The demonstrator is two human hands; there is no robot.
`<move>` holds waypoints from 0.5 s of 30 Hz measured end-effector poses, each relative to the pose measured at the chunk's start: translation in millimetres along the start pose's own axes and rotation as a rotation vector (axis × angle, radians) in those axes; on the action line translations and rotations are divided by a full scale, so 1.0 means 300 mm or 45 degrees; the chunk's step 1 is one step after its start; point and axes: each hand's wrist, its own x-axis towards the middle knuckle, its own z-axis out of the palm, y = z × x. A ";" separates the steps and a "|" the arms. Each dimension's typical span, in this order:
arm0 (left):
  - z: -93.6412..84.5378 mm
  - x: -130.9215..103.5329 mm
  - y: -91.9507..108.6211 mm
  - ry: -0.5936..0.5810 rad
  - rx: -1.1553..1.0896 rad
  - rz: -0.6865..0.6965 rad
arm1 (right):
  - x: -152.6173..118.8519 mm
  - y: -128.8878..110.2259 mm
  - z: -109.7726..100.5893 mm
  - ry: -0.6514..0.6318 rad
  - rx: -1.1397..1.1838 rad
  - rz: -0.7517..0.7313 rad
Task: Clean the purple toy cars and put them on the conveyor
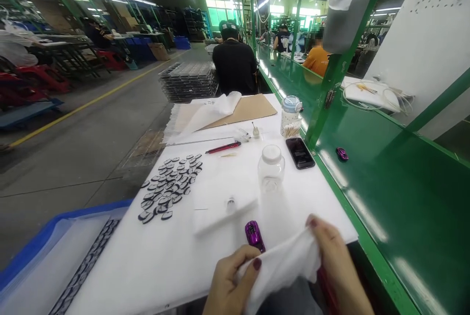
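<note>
A white cloth (284, 261) is stretched between my two hands at the table's front edge. My left hand (233, 278) pinches its left end between thumb and finger. The opposite end is gripped by my right hand (332, 246), fingers closed. Just beyond my left hand lies a shiny purple toy car (254, 234) on the white table; whether my fingers touch it I cannot tell. Behind it is a flat white pad (223, 212) with a small clear round piece (230, 202) on it. A clear jar with a white lid (271, 168) stands farther back.
Many small dark-edged pieces (171, 185) lie spread at left. A red pen (223, 147), a phone (300, 153) and a lidded cup (291, 109) are farther back. Another purple car (341, 154) sits on the green conveyor (404, 197). A blue bin (55, 227) stands at left; a person in black (235, 65) sits ahead.
</note>
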 end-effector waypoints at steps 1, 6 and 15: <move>-0.016 -0.006 -0.005 0.045 -0.027 -0.012 | 0.029 -0.030 -0.006 0.195 0.014 -0.086; -0.129 -0.062 -0.067 0.242 -0.210 -0.153 | 0.190 -0.190 0.073 0.668 -0.163 -0.868; -0.367 -0.243 -0.204 0.769 -0.291 -0.114 | 0.401 -0.293 0.290 0.064 -0.988 -1.821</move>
